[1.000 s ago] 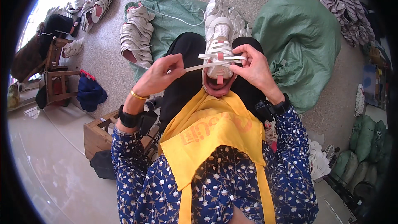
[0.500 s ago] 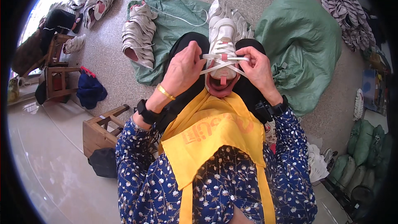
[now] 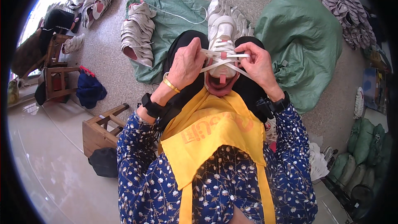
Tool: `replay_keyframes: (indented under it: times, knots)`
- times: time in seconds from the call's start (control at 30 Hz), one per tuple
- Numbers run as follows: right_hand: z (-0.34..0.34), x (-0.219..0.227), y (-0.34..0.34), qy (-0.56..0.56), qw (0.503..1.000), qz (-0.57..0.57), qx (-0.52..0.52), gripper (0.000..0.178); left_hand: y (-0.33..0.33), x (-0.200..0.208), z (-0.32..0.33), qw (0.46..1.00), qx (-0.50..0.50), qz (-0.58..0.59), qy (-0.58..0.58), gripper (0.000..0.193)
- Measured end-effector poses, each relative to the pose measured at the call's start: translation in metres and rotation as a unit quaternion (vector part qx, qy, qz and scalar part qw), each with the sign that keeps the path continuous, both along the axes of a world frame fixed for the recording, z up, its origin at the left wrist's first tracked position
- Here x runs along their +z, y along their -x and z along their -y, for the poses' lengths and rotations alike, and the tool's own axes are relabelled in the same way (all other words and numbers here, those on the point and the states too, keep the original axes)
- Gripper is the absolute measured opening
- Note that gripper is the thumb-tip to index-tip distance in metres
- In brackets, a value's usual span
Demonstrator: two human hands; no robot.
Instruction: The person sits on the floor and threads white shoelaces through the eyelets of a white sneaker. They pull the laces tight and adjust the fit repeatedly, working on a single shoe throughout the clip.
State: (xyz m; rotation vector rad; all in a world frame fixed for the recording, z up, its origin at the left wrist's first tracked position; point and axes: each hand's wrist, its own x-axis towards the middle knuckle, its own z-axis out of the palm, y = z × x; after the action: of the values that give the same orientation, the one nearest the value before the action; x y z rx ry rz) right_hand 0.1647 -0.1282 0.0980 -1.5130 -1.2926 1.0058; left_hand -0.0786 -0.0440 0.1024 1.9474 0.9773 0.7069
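A white shoe upper (image 3: 221, 45) with a pink lining and pink tabs sits between my knees, its opening toward me. White shoelace (image 3: 234, 71) runs through its eyelets and crosses in an X over the tongue (image 3: 218, 71). At the left side of the upper, my left hand (image 3: 187, 64) is closed, pinching lace between thumb and fingers. My right hand (image 3: 258, 66) is closed on lace at the right side, with a short loop of it showing beside the fingers.
Nested stacks of white shoe uppers (image 3: 138, 33) lie on a green sack (image 3: 170, 8). A bulging green sack (image 3: 300, 45) is at the right. Wooden stools (image 3: 99, 135) stand at the left. More uppers (image 3: 346, 14) are piled at the far right.
Both hands stay at the upper. My left hand has shifted slightly, and the lace near it now slants more. My right hand has turned a little.
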Motion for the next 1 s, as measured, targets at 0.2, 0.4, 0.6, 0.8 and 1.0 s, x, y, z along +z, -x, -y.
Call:
replay_keyframes:
  times: [0.2, 0.4, 0.6, 0.8, 1.0]
  knots:
    - [-0.003, 0.008, -0.003, -0.002, 1.000, -0.012, 0.016, 0.029, 0.002, 0.006, 0.000, 0.996, -0.014, 0.049, 0.075, 0.012]
    - [0.004, 0.026, 0.001, -0.055, 0.990, 0.127, 0.005, 0.021, 0.004, 0.004, 0.004, 0.989, 0.000, 0.083, 0.126, 0.018]
    - [0.043, 0.037, -0.005, -0.078, 0.968, 0.233, -0.046, 0.018, 0.022, 0.027, 0.027, 0.997, -0.054, 0.044, 0.042, 0.017]
    - [0.058, 0.041, 0.012, -0.074, 0.956, 0.281, 0.040, 0.016, 0.025, 0.024, 0.028, 0.991, -0.077, -0.026, -0.110, 0.012]
    - [0.047, 0.051, 0.007, -0.133, 0.934, 0.331, 0.023, 0.012, 0.028, 0.022, 0.019, 0.979, -0.072, -0.039, -0.189, 0.010]
